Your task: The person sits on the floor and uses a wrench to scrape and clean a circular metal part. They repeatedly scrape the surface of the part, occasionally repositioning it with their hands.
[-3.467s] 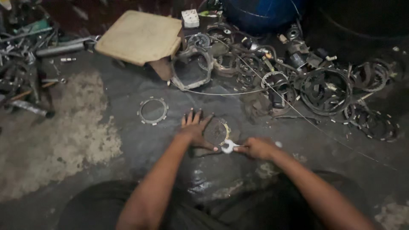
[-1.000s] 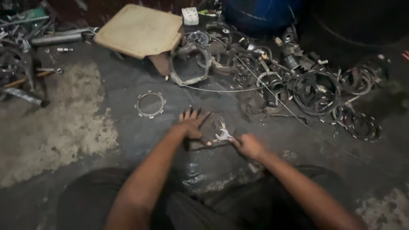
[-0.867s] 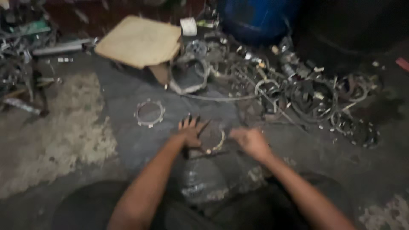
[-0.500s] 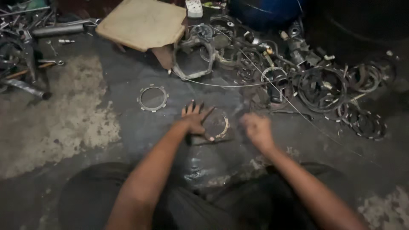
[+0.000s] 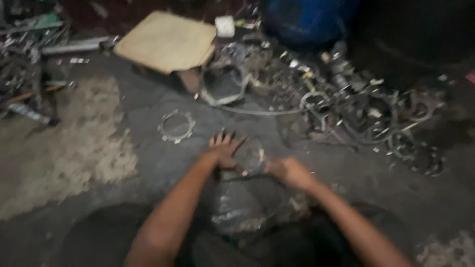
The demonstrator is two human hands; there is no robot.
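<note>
A toothed ring lies alone on the dark, dirty floor, with bare room around it. The left hand lies flat, fingers spread, on the edge of a small round part. The right hand is closed at that part's other edge; blur hides its grip, and scrap crowds the right side.

Your left hand lies spread on the floor, your right hand just beside it, a ring-shaped part between them; a toothed ring lies beyond-left; a flat board farther behind; tangled metal parts beyond-right.
</note>
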